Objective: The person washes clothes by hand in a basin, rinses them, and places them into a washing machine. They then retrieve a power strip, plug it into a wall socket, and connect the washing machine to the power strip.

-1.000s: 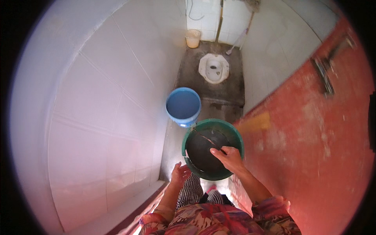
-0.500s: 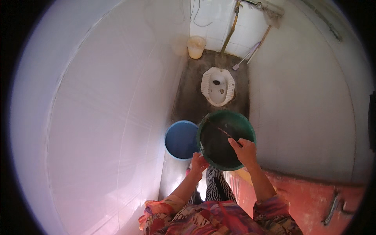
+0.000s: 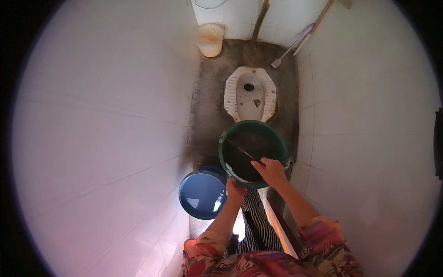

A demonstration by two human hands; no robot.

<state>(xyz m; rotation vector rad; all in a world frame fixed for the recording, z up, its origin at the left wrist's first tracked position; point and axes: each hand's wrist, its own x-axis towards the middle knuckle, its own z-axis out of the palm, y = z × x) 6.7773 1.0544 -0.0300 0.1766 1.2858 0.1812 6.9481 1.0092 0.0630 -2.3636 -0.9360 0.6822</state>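
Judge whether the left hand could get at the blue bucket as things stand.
Probably yes: the left hand is close beside the blue bucket, with nothing visible between them. It may be steadying the green bucket, though, whose handle the right hand grips.

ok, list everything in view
Green bucket: 1, green, centre
Handle: 1, dark, green bucket
Blue bucket: 1, blue, left
Toilet: 1, white, upper centre
Bin: 1, cream, top left
Pipe: 1, brown, top
Brush: 1, pale, top right
Pole: 1, brown-white, top right
Cord: count unclear, grey, top
Walls: 3, white, around
Floor: 1, grey, centre
Trousers: 1, striped, bottom
Shirt: 1, multicolour, bottom
Left hand: 1, at green bucket's edge
Right hand: 1, on handle
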